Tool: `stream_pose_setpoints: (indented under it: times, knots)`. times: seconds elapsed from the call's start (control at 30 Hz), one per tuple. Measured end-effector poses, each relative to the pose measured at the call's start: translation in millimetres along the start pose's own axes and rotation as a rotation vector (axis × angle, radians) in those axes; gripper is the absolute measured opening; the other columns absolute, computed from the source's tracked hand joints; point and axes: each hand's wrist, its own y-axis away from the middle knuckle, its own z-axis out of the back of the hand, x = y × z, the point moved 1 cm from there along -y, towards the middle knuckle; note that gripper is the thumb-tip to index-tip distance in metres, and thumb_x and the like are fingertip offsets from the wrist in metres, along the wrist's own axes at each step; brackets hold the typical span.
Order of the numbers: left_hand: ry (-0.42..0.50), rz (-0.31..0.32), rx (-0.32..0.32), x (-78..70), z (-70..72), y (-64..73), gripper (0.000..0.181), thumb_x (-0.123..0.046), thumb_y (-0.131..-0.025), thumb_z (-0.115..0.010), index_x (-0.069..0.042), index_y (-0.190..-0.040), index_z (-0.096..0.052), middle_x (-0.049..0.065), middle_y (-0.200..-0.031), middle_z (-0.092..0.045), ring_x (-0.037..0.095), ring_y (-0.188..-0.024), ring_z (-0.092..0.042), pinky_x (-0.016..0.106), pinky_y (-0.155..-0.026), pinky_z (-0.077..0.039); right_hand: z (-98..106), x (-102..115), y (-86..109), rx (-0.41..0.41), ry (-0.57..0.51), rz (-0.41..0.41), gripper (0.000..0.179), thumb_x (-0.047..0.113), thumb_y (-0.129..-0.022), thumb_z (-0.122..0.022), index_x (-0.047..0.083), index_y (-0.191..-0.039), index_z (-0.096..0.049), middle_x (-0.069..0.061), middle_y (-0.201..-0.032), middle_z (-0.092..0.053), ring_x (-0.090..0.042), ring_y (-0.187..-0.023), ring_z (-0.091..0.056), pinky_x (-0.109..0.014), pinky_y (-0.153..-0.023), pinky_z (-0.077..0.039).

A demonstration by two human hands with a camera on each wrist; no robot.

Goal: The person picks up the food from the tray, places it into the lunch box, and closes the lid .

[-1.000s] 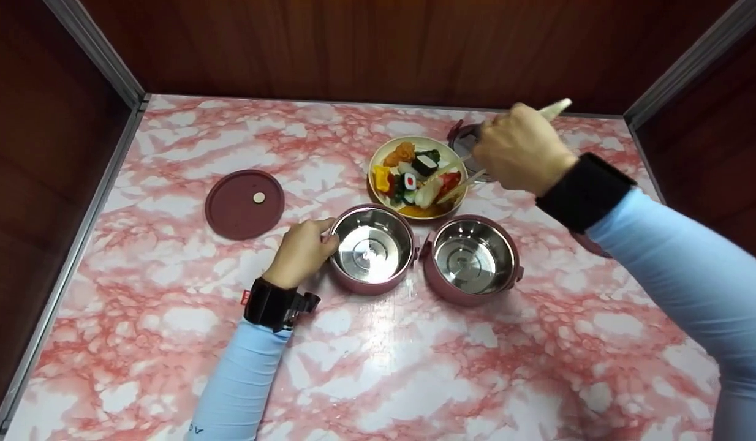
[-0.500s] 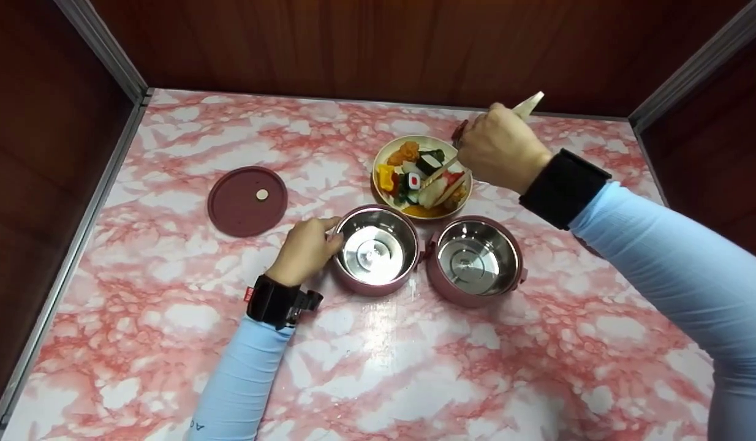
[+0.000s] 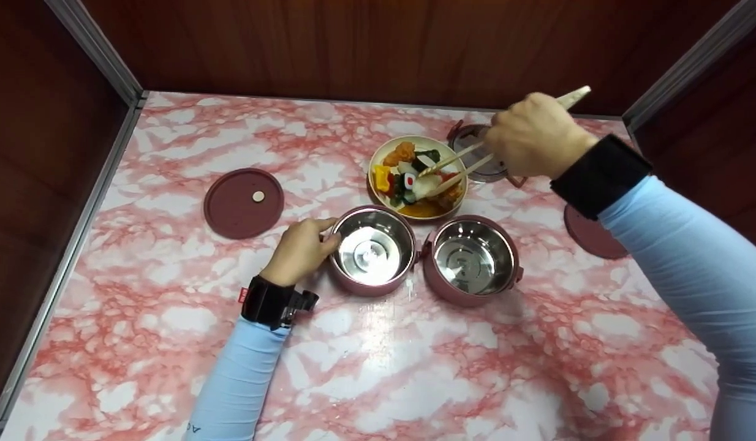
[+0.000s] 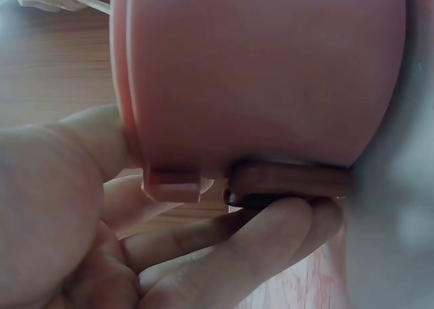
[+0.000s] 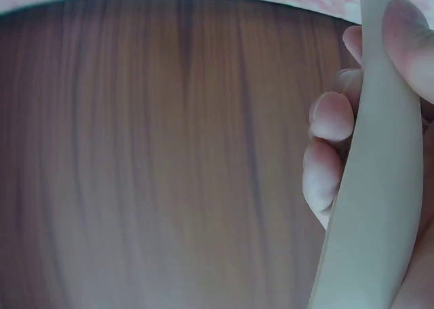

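In the head view my left hand [image 3: 299, 251] grips the left side of a pink, steel-lined food container [image 3: 370, 251]. The left wrist view shows the fingers [image 4: 271, 231] against the dark handle [image 4: 285, 181] on its outer wall. A matching container [image 3: 473, 257] stands close on the right. My right hand [image 3: 531, 136] holds cream tongs [image 3: 476, 164], their wide end sticking out behind the hand. Their tips are at a pale food piece [image 3: 426, 185] in a round bowl [image 3: 376, 160] of mixed food; whether they grip it, I cannot tell.
A dark red round lid [image 3: 231, 205] with a small pale knob lies at the left. Behind the right hand is a clear lid with red clips [image 3: 485, 171]. Another dark red lid [image 3: 592, 236] lies partly under the right arm. Wooden panels [image 3: 353, 49] enclose the table.
My right hand has moved left over the food bowl, then back right, and the tongs' arms now show clearly apart. My left hand and both containers have stayed put.
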Motion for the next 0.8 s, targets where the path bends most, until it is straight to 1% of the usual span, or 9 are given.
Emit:
stream_pose_setpoints:
  times: [0.1, 0.17, 0.23, 0.37, 0.47, 0.57, 0.63, 0.7, 0.8]
  knots:
    - [0.021, -0.003, 0.008, 0.7, 1.6, 1.1, 0.039, -0.023, -0.097, -0.062, -0.006, -0.132, -0.064, 0.012, -0.124, -0.066, 0.026, -0.093, -0.064, 0.041, -0.084, -0.05, -4.1, -8.3, 3.6, -0.018, -0.085, -0.023, 0.01, 0.009, -0.077, -0.062, 0.012, -0.07, -0.054, -0.005, -0.059, -0.051, -0.025, -0.05, -0.046, -0.045, -0.05, -0.041]
    - [0.03, 0.0, 0.014, 1.0, 2.0, 1.5, 0.04, -0.026, -0.098, -0.062, -0.005, -0.133, -0.063, 0.012, -0.129, -0.063, 0.026, -0.108, -0.063, 0.043, -0.093, -0.048, -8.0, -13.0, 6.5, -0.054, -0.121, -0.039, 0.01, 0.011, -0.075, -0.065, 0.013, -0.072, -0.056, -0.005, -0.058, -0.051, -0.026, -0.05, -0.046, -0.046, -0.048, -0.041]
    - [0.033, 0.005, 0.017, 1.4, 2.2, 1.6, 0.041, -0.027, -0.099, -0.061, -0.005, -0.133, -0.063, 0.012, -0.131, -0.062, 0.027, -0.115, -0.06, 0.044, -0.096, -0.047, -11.2, -17.0, 9.8, -0.087, -0.143, -0.053, 0.007, 0.012, -0.074, -0.067, 0.013, -0.074, -0.06, -0.005, -0.058, -0.051, -0.027, -0.049, -0.046, -0.046, -0.047, -0.04]
    - [0.028, 0.019, 0.016, 1.5, 1.7, 1.4, 0.041, -0.028, -0.099, -0.061, -0.005, -0.133, -0.063, 0.011, -0.131, -0.062, 0.026, -0.107, -0.062, 0.044, -0.093, -0.048, -14.8, -23.8, 15.3, -0.14, -0.171, -0.088, 0.012, 0.014, -0.071, -0.07, 0.013, -0.083, -0.069, -0.005, -0.058, -0.053, -0.028, -0.051, -0.048, -0.046, -0.045, -0.039]
    - [0.026, 0.022, 0.015, 1.2, 1.6, 1.1, 0.041, -0.028, -0.099, -0.061, -0.005, -0.133, -0.063, 0.011, -0.131, -0.062, 0.025, -0.101, -0.062, 0.043, -0.09, -0.048, -15.1, -27.4, 18.3, -0.146, -0.195, -0.121, 0.02, 0.011, -0.069, -0.069, 0.013, -0.089, -0.072, -0.005, -0.059, -0.054, -0.028, -0.052, -0.049, -0.046, -0.045, -0.038]
    - [0.026, 0.025, 0.02, 0.5, 2.2, 0.8, 0.04, -0.029, -0.1, -0.059, -0.006, -0.132, -0.063, 0.011, -0.13, -0.063, 0.026, -0.104, -0.062, 0.044, -0.093, -0.047, -12.9, -29.9, 21.2, -0.131, -0.22, -0.157, 0.029, 0.008, -0.068, -0.066, 0.014, -0.095, -0.074, -0.005, -0.062, -0.058, -0.029, -0.054, -0.051, -0.047, -0.045, -0.039]
    - [0.025, 0.03, 0.025, -0.2, 3.0, 0.1, 0.039, -0.03, -0.102, -0.055, -0.008, -0.132, -0.064, 0.011, -0.13, -0.063, 0.028, -0.107, -0.062, 0.046, -0.094, -0.047, -9.8, -31.6, 23.8, -0.12, -0.238, -0.178, 0.032, 0.009, -0.07, -0.066, 0.015, -0.1, -0.074, -0.007, -0.065, -0.062, -0.03, -0.055, -0.053, -0.048, -0.046, -0.039]
    - [0.024, 0.035, 0.034, -0.4, 4.0, -0.7, 0.038, -0.031, -0.103, -0.051, -0.01, -0.132, -0.065, 0.01, -0.129, -0.064, 0.029, -0.112, -0.062, 0.047, -0.097, -0.046, -4.6, -33.1, 27.7, -0.116, -0.255, -0.195, 0.032, 0.013, -0.076, -0.067, 0.017, -0.107, -0.075, -0.009, -0.07, -0.065, -0.03, -0.057, -0.054, -0.047, -0.046, -0.039]
    - [0.021, 0.039, 0.052, 0.1, 6.1, -1.7, 0.037, -0.03, -0.105, -0.048, -0.013, -0.131, -0.066, 0.009, -0.13, -0.063, 0.03, -0.11, -0.062, 0.048, -0.097, -0.046, 6.8, -34.1, 35.7, -0.123, -0.28, -0.206, 0.026, 0.021, -0.083, -0.068, 0.021, -0.108, -0.075, -0.009, -0.071, -0.065, -0.03, -0.056, -0.054, -0.046, -0.045, -0.038]
